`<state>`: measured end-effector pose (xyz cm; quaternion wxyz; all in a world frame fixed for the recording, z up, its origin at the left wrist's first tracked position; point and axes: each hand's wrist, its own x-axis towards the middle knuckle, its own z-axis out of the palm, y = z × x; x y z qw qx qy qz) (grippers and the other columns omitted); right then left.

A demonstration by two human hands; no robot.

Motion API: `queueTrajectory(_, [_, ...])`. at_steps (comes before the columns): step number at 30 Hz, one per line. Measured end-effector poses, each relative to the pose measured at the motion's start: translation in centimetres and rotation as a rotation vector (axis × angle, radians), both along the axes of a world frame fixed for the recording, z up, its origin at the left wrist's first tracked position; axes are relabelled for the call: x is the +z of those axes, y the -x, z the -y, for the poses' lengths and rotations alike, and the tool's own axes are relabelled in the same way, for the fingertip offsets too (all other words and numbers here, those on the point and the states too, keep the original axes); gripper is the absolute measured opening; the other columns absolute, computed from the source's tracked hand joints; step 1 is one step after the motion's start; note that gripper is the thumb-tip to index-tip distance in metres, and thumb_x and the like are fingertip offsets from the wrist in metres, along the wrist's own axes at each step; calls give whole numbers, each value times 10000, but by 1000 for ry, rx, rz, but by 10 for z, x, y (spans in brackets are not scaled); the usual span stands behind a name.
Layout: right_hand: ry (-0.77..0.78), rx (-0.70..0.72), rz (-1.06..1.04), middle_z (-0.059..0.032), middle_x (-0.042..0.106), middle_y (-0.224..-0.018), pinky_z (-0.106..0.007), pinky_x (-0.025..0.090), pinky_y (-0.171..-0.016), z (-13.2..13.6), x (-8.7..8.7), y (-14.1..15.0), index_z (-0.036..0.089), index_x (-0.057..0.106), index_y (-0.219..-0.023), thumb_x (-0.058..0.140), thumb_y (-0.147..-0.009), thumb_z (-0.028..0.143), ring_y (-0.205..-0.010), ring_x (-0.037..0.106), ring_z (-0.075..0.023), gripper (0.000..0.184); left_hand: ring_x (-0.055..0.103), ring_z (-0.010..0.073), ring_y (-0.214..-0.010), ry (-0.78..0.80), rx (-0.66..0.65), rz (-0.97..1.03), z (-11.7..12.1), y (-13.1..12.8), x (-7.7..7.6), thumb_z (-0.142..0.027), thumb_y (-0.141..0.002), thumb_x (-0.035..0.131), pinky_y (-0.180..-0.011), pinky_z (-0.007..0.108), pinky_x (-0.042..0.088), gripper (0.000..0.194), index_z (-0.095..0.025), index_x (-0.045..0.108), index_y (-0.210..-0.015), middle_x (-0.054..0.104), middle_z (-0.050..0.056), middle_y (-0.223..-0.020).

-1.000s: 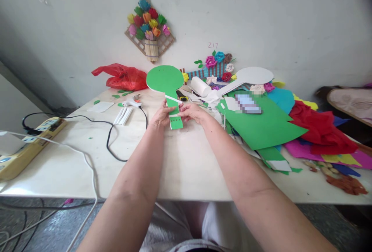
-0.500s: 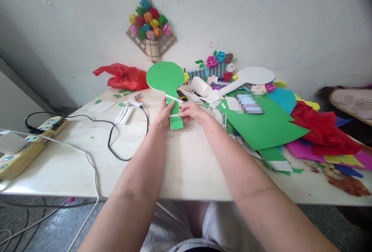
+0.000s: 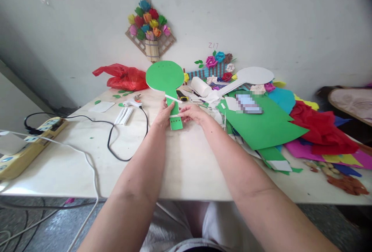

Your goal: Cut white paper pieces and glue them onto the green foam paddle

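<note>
A green instrument-shaped cutout (image 3: 165,74), with a round body and a straight neck, is held raised in front of me. My left hand (image 3: 163,113) grips its neck from the left, the thumb on the green face. One white strip (image 3: 173,98) lies slantwise across the upper neck. Lower down, a second white strip (image 3: 174,116) crosses the neck, and my right hand (image 3: 192,112) pinches its right end. Small dark dots mark the neck below that strip and the top of the round body.
Left on the table are a glue gun (image 3: 132,102), white glue sticks (image 3: 124,115), a red plastic bag (image 3: 124,77) and a power strip (image 3: 35,143) with cables. To the right, a white cutout (image 3: 255,75), green sheets (image 3: 261,128) and a phone (image 3: 249,103) lie piled. A yellow-black cutter (image 3: 182,95) sits behind my hands.
Hardly anything differs. Both hands keep their hold on the cutout and the strip; the whole view has shifted very slightly.
</note>
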<state>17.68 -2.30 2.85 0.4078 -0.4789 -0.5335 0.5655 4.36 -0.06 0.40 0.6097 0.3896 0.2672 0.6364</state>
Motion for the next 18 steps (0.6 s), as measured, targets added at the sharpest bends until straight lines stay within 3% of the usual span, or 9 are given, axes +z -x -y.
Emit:
queueTrajectory(6, [15, -33, -41, 22, 586, -503, -172, 453, -388, -2, -3, -2, 129, 547, -631, 677, -653, 5, -445, 578, -101, 181, 636, 145, -715, -24, -51, -99, -4, 3, -3, -266, -775, 622, -661, 255, 525, 441, -227, 492, -1195, 663, 20, -824])
queueTrajectory(12, [68, -83, -86, 24, 597, -510, -184, 469, -410, -4, -4, -6, 130, 538, -652, 707, -644, 35, -463, 591, -108, 194, 571, 133, -497, 127, -155, -381, -11, 12, -7, -393, -796, 572, -480, 221, 459, 337, -86, 619, -925, 596, 19, -555])
queueTrajectory(15, [103, -100, -81, 20, 603, -506, -202, 478, -424, -4, -3, -7, 136, 532, -656, 686, -669, 36, -470, 597, -119, 185, 502, 107, -388, 147, -158, -477, -12, 17, -7, -373, -729, 646, -406, 201, 402, 295, -95, 624, -826, 526, -14, -462])
queueTrajectory(18, [110, -94, -77, 17, 605, -509, -202, 472, -419, -5, -4, -8, 135, 537, -665, 648, -705, 29, -470, 598, -120, 158, 519, 121, -394, 161, -217, -474, -9, 21, -4, -299, -678, 676, -412, 219, 424, 230, -95, 616, -767, 549, 2, -479])
